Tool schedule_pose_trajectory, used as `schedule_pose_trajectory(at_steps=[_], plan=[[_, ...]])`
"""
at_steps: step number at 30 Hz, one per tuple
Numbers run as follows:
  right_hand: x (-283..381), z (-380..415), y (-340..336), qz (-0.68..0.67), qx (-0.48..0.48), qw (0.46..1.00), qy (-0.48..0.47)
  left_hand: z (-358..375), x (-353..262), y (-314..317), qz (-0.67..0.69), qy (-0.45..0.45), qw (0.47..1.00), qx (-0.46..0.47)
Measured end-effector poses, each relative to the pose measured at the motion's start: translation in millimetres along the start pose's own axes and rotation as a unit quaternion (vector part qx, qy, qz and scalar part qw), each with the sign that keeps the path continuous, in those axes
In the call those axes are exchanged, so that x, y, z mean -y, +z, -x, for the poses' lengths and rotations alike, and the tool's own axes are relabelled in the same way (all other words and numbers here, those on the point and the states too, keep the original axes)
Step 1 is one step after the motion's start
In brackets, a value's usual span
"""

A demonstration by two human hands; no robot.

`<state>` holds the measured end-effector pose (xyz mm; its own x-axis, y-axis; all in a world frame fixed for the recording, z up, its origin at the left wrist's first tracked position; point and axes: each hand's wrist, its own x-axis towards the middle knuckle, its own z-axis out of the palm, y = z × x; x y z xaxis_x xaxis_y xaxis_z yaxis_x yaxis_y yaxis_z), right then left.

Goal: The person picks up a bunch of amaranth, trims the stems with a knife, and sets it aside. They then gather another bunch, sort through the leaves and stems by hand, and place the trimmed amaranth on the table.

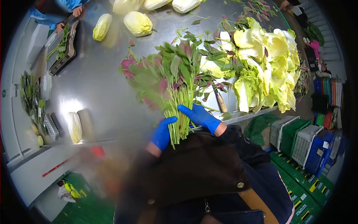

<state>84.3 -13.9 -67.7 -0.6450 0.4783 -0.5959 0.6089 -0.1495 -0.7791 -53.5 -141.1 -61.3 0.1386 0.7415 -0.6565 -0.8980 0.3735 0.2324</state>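
A bunch of leafy greens (175,74) with green and purple leaves is held upright over the near edge of the metal table (108,82), its cut stems pointing down at me. My left hand (162,134), in a blue glove, is wrapped round the stems from the left, low down. From the right, my right hand (197,116), also gloved in blue, grips the same stems slightly higher. Beside it on the table lies a knife with a wooden handle (220,101). A large pile of yellow-green cabbage leaves (266,63) is at the right.
Whole napa cabbages (138,24) lie at the far side, another (74,127) near the left front edge. A scale (65,50) stands at the left, with bagged greens (31,97) beyond. Another person's hands (77,11) show top left. Crates (304,142) stand right.
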Motion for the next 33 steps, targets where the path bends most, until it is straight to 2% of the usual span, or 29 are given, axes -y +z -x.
schedule_pose_trajectory(at_steps=[2, 5, 6, 7, 9, 10, 13, 14, 17, 21, 23, 26, 28, 30, 33], plan=[[2, 7, -6, 0.094, -0.05, 0.994, -0.013, -6, 4, -2, -0.005, 0.004, 1.0, 0.006], [21, 24, -21, 0.258, -0.088, 0.959, 0.074, -6, 0, 8, 0.009, -0.004, 0.999, 0.051], [28, 31, -27, 0.306, -0.149, 0.939, 0.055, -4, -3, 16, 0.015, -0.002, 0.997, 0.076], [31, 30, -28, 0.282, -0.202, 0.936, -0.053, -3, -4, 20, 0.02, 0.0, 0.995, 0.099], [39, 25, -26, 0.217, -0.302, 0.89, -0.263, -3, -1, 15, 0.018, 0.004, 0.999, 0.035], [66, 30, -21, 0.224, -0.269, 0.897, -0.27, -5, 2, 11, 0.017, 0.006, 1.0, 0.004], [54, 2, 9, 0.311, -0.177, 0.894, -0.269, -13, 7, -7, 0.005, 0.005, 1.0, 0.001], [49, -4, 13, 0.291, -0.144, 0.914, -0.242, -12, 7, -2, 0.025, 0.009, 1.0, 0.004], [38, 7, 9, 0.108, -0.098, 0.945, -0.292, -8, 10, -5, 0.024, 0.032, 0.999, 0.003], [30, 21, 5, 0.041, -0.052, 0.915, -0.399, -10, 14, -16, 0.027, 0.08, 0.996, 0.04], [26, 21, 8, 0.021, -0.022, 0.919, -0.392, -24, 22, -45, 0.017, 0.093, 0.994, 0.063], [28, 25, 2, 0.017, 0.057, 0.922, -0.384, -12, 11, -12, 0.154, -0.004, 0.988, 0.028], [24, 24, 1, 0.009, 0.107, 0.914, -0.392, -10, 12, -7, 0.034, 0.014, 0.999, -0.024], [26, 30, 0, -0.047, 0.168, 0.915, -0.364, -8, 10, 4, 0.005, -0.004, 1.0, -0.023], [38, 49, 0, -0.113, 0.261, 0.893, -0.349, -8, 2, 25, 0.084, -0.057, 0.993, 0.065]])
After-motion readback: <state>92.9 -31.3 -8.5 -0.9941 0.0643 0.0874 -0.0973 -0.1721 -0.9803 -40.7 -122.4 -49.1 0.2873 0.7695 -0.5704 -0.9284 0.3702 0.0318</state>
